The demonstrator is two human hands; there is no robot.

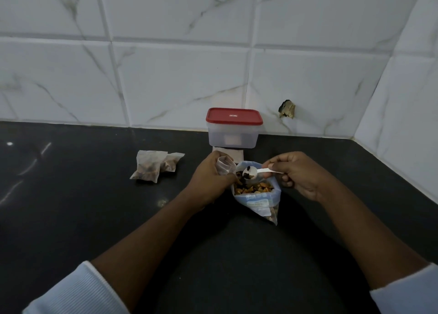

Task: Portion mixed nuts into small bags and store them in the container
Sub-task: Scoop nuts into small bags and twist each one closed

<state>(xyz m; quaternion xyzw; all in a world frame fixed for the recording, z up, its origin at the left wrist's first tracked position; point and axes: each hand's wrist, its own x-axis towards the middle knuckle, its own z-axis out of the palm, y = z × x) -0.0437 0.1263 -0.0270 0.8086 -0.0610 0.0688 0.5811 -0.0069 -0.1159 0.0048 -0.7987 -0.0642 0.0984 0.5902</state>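
An open blue-and-clear bag of mixed nuts (257, 196) lies on the black counter in the middle. My left hand (211, 176) grips a small clear bag (224, 165) just left of the big bag's mouth. My right hand (296, 171) pinches the handle of a white plastic spoon (251, 172), which carries a few dark pieces above the nuts. Two filled small bags (155, 165) lie to the left. A clear container with a red lid (233, 127), shut, stands against the wall behind.
The black counter (83, 207) meets the white marble-tiled walls at the back and at the right, forming a corner. A flat stack of pale small bags (233, 154) lies in front of the container. A chipped hole (287, 112) marks the back wall.
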